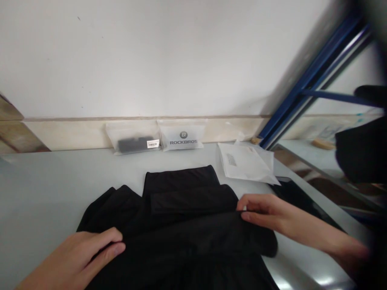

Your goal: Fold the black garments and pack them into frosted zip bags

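Black fabric (pixel 193 237), seemingly a garment, lies partly folded over the front middle of the grey table. My left hand (pixel 87 253) pinches its edge at the lower left, thumb and forefinger pressed together. On the other side, my right hand (pixel 263 211) grips a folded edge of the same cloth between thumb and fingers. The band between my hands is lifted or folded across the rest of the fabric. Behind it, a flat folded panel points away from me, and another rounded flap spreads to the left. The cloth's near end runs out of view.
Against the wall stand a frosted bag with a dark item (pixel 133 143) and a ROCKBROS bag (pixel 183 137). A white plastic bag (pixel 248 161) lies at the back right, near a dark flat object (pixel 298 197). A blue metal frame (pixel 302 86) rises at the right, beside another table.
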Demonstrator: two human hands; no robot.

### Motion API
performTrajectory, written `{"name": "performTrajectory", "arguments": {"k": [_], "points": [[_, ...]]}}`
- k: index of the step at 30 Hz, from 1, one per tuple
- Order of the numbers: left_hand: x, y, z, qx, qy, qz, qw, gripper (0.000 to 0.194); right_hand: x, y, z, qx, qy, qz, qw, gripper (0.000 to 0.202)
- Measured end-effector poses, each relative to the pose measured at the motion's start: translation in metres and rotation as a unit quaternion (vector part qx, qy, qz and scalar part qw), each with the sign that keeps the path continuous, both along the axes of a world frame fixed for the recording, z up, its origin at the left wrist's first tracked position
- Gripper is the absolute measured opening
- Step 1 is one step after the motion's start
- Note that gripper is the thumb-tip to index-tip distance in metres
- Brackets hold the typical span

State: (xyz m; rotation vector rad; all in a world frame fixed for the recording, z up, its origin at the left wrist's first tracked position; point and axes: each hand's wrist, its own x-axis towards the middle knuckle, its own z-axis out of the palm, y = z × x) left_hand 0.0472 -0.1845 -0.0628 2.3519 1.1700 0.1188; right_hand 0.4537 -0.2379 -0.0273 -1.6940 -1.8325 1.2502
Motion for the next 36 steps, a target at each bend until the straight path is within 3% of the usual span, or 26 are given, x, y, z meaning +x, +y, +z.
{"name": "performTrajectory", "arguments": {"k": [2,5,8,11,14,16,19,21,24,28,32,36], "points": [[0.004,0.01,0.006,-0.034,0.039,-0.003,0.999,0.034,-0.001,0.013,-0.002,-0.028,-0.001,-0.016,0.999,0.022],[0.01,0.02,0.01,-0.017,0.095,0.008,0.995,0.036,0.001,0.021,-0.013,-0.037,-0.041,-0.034,0.998,0.024],[0.011,0.025,0.007,0.01,0.145,0.008,0.989,0.035,0.005,0.02,-0.026,0.059,-0.126,-0.02,0.99,0.023],[0.008,0.026,0.004,0.025,0.139,0.0,0.99,0.032,0.006,0.014,-0.028,0.135,-0.213,-0.02,0.967,0.023],[0.015,0.022,0.015,0.124,0.075,-0.001,0.989,0.025,0.001,0.005,-0.018,0.243,-0.259,-0.054,0.933,0.026],[0.031,0.016,0.027,0.225,0.02,-0.02,0.974,0.023,-0.008,-0.002,-0.012,0.341,-0.275,-0.061,0.897,0.023],[0.071,0.005,0.037,0.322,-0.043,-0.104,0.94,0.026,-0.029,-0.01,-0.014,0.417,-0.306,0.0,0.856,0.028],[0.095,0.0,0.03,0.363,-0.031,-0.148,0.919,0.032,-0.042,-0.012,-0.023,0.419,-0.337,0.061,0.841,0.038],[0.112,-0.002,0.007,0.393,0.019,-0.166,0.904,0.045,-0.053,-0.012,-0.041,0.382,-0.384,0.124,0.831,0.052],[0.105,-0.001,-0.016,0.388,0.046,-0.178,0.903,0.048,-0.053,-0.012,-0.053,0.307,-0.394,0.143,0.854,0.06],[0.095,-0.003,-0.026,0.389,0.041,-0.177,0.903,0.049,-0.051,-0.012,-0.051,0.268,-0.378,0.146,0.874,0.058],[0.097,-0.007,-0.03,0.352,0.03,-0.154,0.923,0.052,-0.051,-0.011,-0.051,0.25,-0.37,0.135,0.885,0.056]]}}
